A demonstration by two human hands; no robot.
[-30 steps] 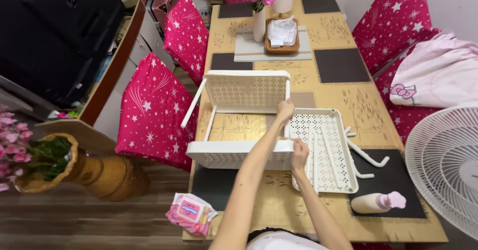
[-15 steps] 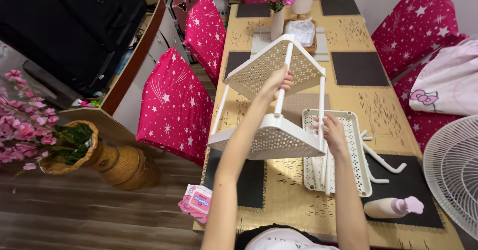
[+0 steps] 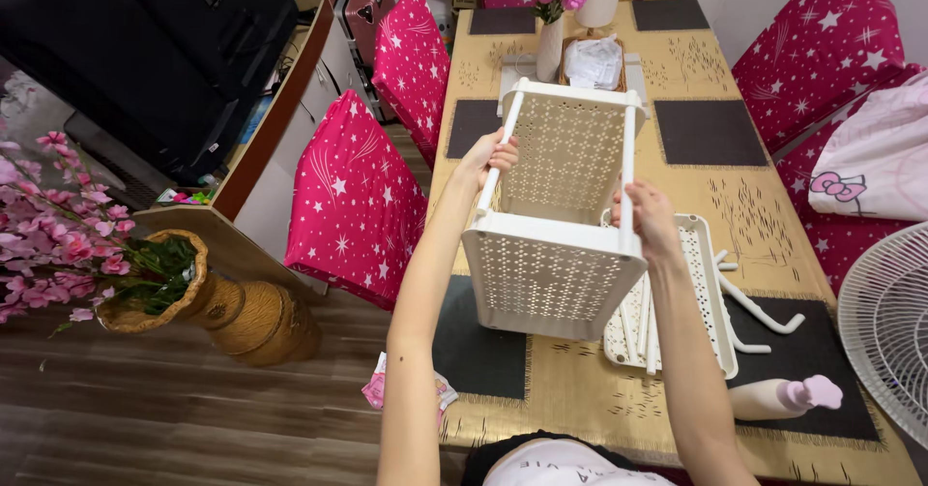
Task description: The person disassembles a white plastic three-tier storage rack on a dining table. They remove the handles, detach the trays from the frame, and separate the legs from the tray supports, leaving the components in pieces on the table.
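I hold a white plastic rack [image 3: 561, 215] of two perforated trays joined by white poles, lifted above the table and tilted toward me. My left hand [image 3: 491, 155] grips the left pole. My right hand [image 3: 642, 217] grips the right pole. A third perforated white tray [image 3: 706, 297] lies flat on the table to the right, with loose white poles [image 3: 646, 326] in it. Curved white legs [image 3: 759, 314] rest beside that tray.
The long gold table [image 3: 735, 206] carries dark placemats [image 3: 709, 130], a vase of pink flowers [image 3: 553, 22], a small basket [image 3: 593, 60] and a cream bottle with a pink cap [image 3: 783, 396]. Pink starred chairs [image 3: 356, 206] line both sides. A white fan [image 3: 887, 326] stands right; a wicker flowerpot [image 3: 193, 302] left.
I have lifted the rack off the table and turned it upright. My right hand moved from the flat tray onto the right pole; my left hand shifted to the left pole.
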